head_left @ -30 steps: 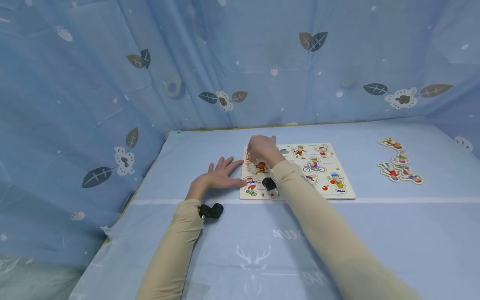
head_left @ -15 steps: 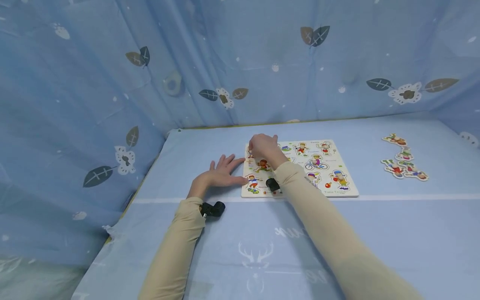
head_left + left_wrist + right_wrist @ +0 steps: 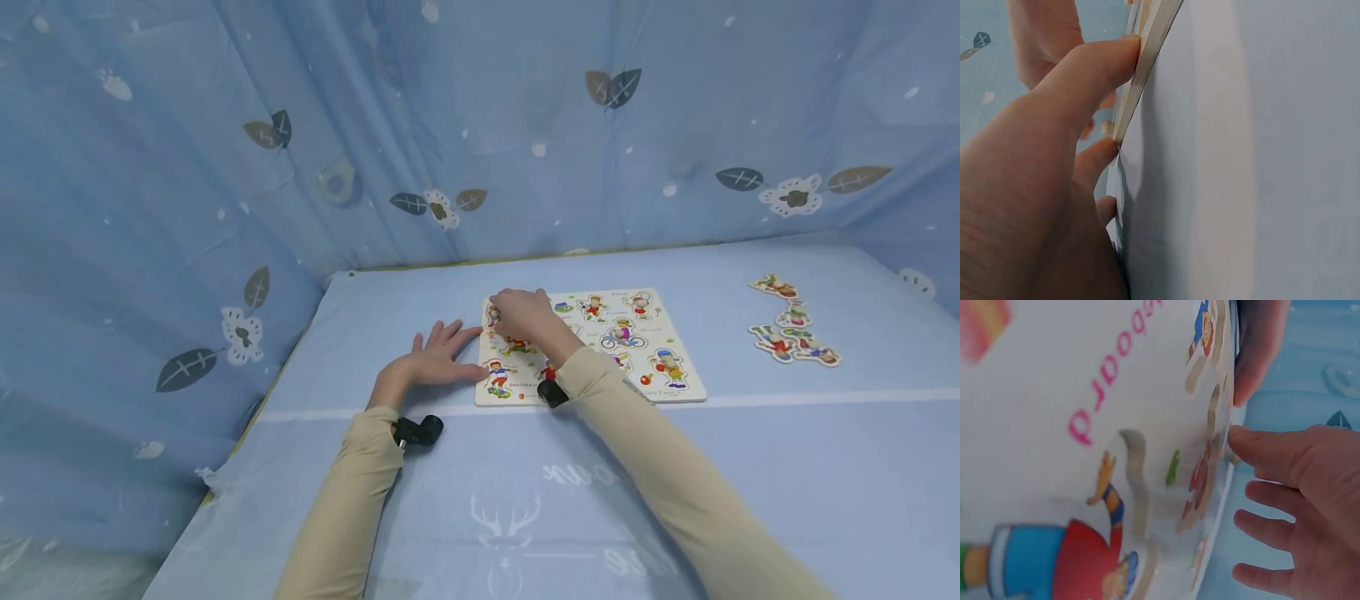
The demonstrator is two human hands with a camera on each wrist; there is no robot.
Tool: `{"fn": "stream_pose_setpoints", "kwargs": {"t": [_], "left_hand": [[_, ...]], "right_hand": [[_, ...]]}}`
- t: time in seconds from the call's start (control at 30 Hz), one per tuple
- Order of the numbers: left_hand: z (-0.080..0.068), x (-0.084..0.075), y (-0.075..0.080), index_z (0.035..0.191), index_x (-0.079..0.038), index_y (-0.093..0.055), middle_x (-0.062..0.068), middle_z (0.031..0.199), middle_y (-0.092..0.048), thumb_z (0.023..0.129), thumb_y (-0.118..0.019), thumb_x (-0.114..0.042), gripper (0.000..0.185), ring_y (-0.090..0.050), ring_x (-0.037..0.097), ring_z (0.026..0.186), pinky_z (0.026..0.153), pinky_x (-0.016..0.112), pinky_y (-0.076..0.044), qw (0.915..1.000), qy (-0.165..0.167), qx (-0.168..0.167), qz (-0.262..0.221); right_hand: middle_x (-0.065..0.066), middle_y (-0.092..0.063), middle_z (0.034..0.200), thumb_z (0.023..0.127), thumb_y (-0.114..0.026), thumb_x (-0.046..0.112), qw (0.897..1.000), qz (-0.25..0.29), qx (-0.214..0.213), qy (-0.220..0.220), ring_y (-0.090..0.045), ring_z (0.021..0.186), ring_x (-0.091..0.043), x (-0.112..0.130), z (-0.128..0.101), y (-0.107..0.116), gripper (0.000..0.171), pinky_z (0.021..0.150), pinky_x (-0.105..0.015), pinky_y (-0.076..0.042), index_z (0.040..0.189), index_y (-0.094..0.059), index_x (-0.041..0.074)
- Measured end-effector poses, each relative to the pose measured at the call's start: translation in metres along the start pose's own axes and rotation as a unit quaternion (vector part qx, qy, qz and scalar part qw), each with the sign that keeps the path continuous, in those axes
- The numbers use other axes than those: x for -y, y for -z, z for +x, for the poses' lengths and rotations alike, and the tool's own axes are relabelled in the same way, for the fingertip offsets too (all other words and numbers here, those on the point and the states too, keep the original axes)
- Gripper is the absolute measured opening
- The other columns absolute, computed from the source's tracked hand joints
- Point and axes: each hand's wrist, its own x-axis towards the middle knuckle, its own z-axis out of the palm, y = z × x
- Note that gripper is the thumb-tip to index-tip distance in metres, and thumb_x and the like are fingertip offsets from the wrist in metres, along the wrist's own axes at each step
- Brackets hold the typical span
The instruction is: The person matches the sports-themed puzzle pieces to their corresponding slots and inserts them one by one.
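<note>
where the tabletop (image 3: 825,467) is nearest the person, its pale blue cloth has a white deer drawing (image 3: 505,521) on it. two tan sleeves (image 3: 352,492) reach in past it, one on each side, and each wrist wears a small black camera (image 3: 423,430). next comes a white stripe (image 3: 360,409) that starts by the left edge and goes across toward the right edge.

just there sits a white puzzle board (image 3: 637,354), well in from the left edge and near the far edge. it shows children playing sports, with a skateboard child (image 3: 498,379) at its near left corner and a bike child (image 3: 622,333) in the middle.

the left hand (image 3: 431,358) is stretched out with its fingers apart, and the thumb and a finger touch the left side of the board.

a bit farther, the right hand (image 3: 525,317) bends down over the far left corner of the board, at a small picture piece (image 3: 492,315). you cannot tell if its fingers pinch that piece.

over by the far right corner of the tabletop lie some loose pieces (image 3: 816,347), a few touching. behind the far edge hangs a blue curtain (image 3: 517,192) with leaves and flowers.
</note>
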Motion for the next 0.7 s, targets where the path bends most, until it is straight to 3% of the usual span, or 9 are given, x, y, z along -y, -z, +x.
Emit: {"fn": "stream_pose_setpoints", "kwargs": {"t": [0.13,0.43,0.7], "left_hand": [[0.001,0.000,-0.002,0.159,-0.034,-0.016,0.008,0.167,-0.002,0.088,-0.054,-0.068,0.088,0.011,0.036,0.152,0.117,0.064,0.006,1.0000,0.003,0.000,-0.002],[0.001,-0.001,-0.004,0.159,-0.033,-0.017,0.008,0.167,-0.003,0.088,-0.054,-0.068,0.088,0.011,0.036,0.152,0.117,0.065,0.006,1.0000,0.009,-0.002,0.001],[0.002,0.001,-0.005,0.159,-0.033,-0.018,0.007,0.167,-0.003,0.086,-0.054,-0.069,0.089,0.011,0.036,0.152,0.117,0.064,0.006,0.9999,0.015,-0.002,0.004]], "right_hand": [[-0.008,-0.047,0.151,0.097,-0.063,0.033,1.000,-0.016,-0.021,0.006,-0.050,0.133,-0.032,0.002,-0.004,0.004,0.059,0.110,-0.060,-0.034,0.150,-0.044,0.013],[-0.009,-0.052,0.146,0.098,-0.062,0.036,0.999,0.009,-0.029,0.024,-0.053,0.130,-0.031,0.003,-0.022,0.018,0.056,0.109,-0.059,-0.036,0.148,-0.048,0.014],[-0.010,-0.056,0.141,0.098,-0.062,0.038,0.997,0.000,-0.075,0.017,-0.055,0.126,-0.031,-0.014,-0.044,0.026,0.053,0.103,-0.059,-0.041,0.144,-0.052,0.014]]}}
